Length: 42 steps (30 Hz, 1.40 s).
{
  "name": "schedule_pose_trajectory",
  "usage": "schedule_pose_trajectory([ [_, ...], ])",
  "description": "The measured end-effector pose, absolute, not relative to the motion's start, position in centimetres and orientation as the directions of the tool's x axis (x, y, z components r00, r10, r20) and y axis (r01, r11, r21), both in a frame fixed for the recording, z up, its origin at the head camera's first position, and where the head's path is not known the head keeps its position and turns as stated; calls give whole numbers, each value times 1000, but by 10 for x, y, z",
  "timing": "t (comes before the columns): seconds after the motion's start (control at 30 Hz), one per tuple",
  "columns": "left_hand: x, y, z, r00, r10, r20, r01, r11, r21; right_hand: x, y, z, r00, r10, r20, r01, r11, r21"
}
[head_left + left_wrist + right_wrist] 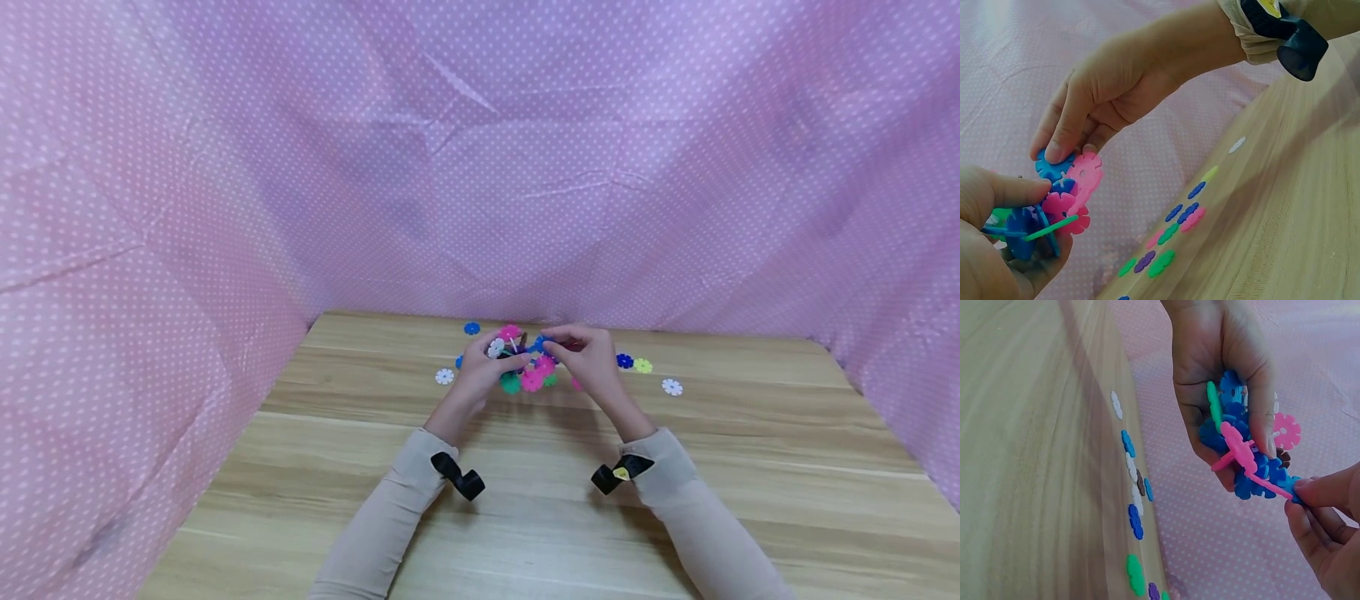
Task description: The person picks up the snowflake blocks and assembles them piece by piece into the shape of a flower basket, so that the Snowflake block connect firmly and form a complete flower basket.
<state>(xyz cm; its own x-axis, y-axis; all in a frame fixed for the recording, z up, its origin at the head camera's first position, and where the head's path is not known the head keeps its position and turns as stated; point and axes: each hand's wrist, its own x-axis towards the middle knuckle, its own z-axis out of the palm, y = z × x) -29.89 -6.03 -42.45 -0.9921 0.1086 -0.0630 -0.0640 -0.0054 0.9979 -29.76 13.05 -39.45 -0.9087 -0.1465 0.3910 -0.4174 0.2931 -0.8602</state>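
My left hand [477, 373] grips joined flowers [1235, 449], my right hand [592, 358] pinches a blue flower [1052, 169]; loose flowers [1161, 263] wait below my fingers.

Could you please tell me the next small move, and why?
Probably the right hand should press the blue piece it pinches into the cluster: the piece sits at the cluster's edge, the left hand holds the cluster, and whether the piece is fully seated is unclear.

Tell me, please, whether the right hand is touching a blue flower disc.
Touching: the left wrist view shows the right hand pinching the blue flower disc at its upper edge.
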Motion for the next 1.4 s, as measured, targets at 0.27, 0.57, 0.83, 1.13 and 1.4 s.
schedule_pose_trajectory([
  [0.27,-295,-59,-418,-996,84,-36,-35,4,999,-280,127,-374,-894,-136,427,-448,256,-857],
  [0.57,-293,-57,-418,-998,53,-25,-23,34,999,-297,128,-405,-877,-85,473,-477,269,-837],
  [0.83,-294,-54,-423,-996,47,69,73,90,993,-299,133,-405,-905,-110,410,-424,282,-861],
  [1.13,-293,-57,-418,-996,70,53,59,98,993,-303,134,-405,-926,-131,355,-377,238,-895],
  [1.4,-297,-59,-415,-997,74,28,33,73,997,-295,125,-399,-923,-81,376,-384,212,-899],
])
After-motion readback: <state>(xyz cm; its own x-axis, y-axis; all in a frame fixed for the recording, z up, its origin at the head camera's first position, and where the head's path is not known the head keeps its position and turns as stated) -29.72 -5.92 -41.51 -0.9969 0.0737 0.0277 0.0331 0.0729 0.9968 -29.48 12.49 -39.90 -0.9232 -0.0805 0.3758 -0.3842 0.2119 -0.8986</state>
